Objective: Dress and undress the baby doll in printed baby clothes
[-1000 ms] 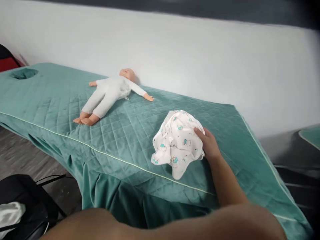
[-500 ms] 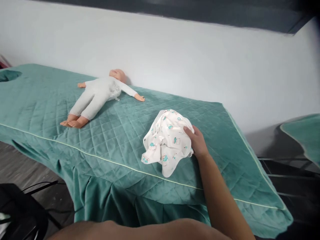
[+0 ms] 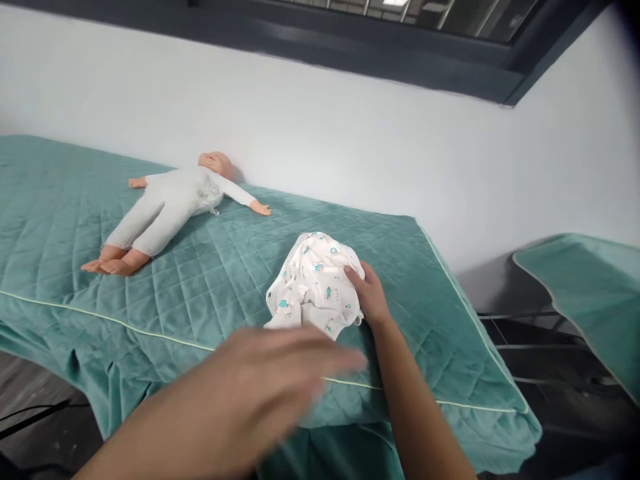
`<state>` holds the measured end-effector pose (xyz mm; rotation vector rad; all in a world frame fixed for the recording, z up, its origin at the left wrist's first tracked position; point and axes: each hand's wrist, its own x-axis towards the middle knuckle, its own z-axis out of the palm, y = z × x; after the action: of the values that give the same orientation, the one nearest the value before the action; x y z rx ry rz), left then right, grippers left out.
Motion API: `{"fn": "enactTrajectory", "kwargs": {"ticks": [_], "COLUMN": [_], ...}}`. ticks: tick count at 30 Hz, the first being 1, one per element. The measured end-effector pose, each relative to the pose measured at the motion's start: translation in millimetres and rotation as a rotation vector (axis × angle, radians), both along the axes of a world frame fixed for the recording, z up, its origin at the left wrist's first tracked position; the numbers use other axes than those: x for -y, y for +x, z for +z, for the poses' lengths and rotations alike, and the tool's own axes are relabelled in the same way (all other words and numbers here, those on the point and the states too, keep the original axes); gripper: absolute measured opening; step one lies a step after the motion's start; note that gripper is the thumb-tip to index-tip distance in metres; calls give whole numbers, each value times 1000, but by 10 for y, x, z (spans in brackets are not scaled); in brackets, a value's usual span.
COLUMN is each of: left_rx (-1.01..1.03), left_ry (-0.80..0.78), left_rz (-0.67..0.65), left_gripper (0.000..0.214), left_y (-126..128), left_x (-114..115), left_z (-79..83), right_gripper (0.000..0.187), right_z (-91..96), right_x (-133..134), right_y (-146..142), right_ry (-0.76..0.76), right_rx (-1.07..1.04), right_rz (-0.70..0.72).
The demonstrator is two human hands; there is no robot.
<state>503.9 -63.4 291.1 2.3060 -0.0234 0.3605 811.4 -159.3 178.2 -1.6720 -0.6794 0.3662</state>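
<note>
A crumpled white baby garment (image 3: 313, 283) with small teal prints lies on a teal quilted bed cover (image 3: 210, 267). My right hand (image 3: 369, 295) grips its right side, fingers curled over the cloth. My left hand (image 3: 265, 390) is raised close to the camera in front of the garment, blurred by motion, fingers stretched out flat and holding nothing. A baby doll (image 3: 170, 207) in a white suit lies on its back further left, near the wall, arms spread.
A white wall (image 3: 350, 140) runs behind the bed, with a dark window frame (image 3: 350, 47) above. A second teal-covered bed (image 3: 590, 293) stands to the right across a dark gap. Dark floor shows at the lower left.
My left hand has come up from the bottom edge toward the garment. The view has shifted right and upward. My right hand keeps its hold on the cloth.
</note>
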Motion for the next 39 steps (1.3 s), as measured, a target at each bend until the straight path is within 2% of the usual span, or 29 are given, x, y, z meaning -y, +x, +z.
{"fn": "enactTrajectory", "kwargs": {"ticks": [3, 5, 7, 9, 12, 15, 18, 20, 22, 24, 26, 27, 28, 29, 31, 34, 36, 38, 39], "left_rx": [24, 52, 34, 31, 45, 209, 440, 518, 550, 543, 489, 461, 441, 443, 502, 542, 545, 556, 561], "left_ry": [-159, -282, -380, -458, -716, -1144, -1510, -1652, -1720, -1710, -1612, -1535, -1450, -1360, -1205, -990, -848, -744, -711], "left_rz": [410, 598, 611, 624, 538, 459, 442, 404, 374, 378, 406, 421, 429, 426, 369, 177, 110, 110, 118], "left_gripper": [36, 37, 40, 35, 29, 30, 25, 19, 16, 14, 18, 21, 25, 27, 27, 28, 29, 30, 30], "left_y": [535, 826, 1020, 1109, 1077, 939, 818, 780, 776, 800, 841, 867, 894, 923, 984, 1079, 1144, 1209, 1240], "left_x": [-373, -587, -713, -752, -739, -769, -851, -896, -914, -902, -864, -839, -814, -790, -762, -780, -809, -815, -803], "left_z": [-388, -723, -999, -1155, -1202, -1183, -1197, -1222, -1230, -1193, -1081, -994, -888, -767, -496, -105, 92, 213, 243], "right_gripper": [56, 57, 57, 56, 57, 55, 48, 43, 37, 27, 20, 23, 28, 35, 47, 60, 68, 78, 84], "right_z": [35, 57, 79, 104, 145, 192, 270, 353, 440, 490, 474, 444, 406, 368, 321, 376, 477, 579, 618], "right_x": [2, 12, 28, 33, -28, -189, -342, -359, -294, -187, -96, -71, -63, -69, -110, -186, -230, -280, -313], "right_y": [-44, -91, -154, -222, -287, -279, -337, -532, -880, -1324, -1742, -1902, -2013, -2068, -2015, -1660, -1391, -1197, -1138], "right_ry": [4, 29, 63, 108, 145, 83, -22, -53, -40, -35, -55, -92, -124, -155, -192, -173, -133, -73, -34], "right_rx": [-49, -71, -91, -127, -235, -189, 181, 440, 578, 634, 635, 629, 620, 621, 647, 737, 809, 833, 811], "right_rz": [32, 66, 79, 98, 171, 223, 74, -6, 86, 286, 532, 648, 680, 660, 482, 116, -75, -157, -146]}}
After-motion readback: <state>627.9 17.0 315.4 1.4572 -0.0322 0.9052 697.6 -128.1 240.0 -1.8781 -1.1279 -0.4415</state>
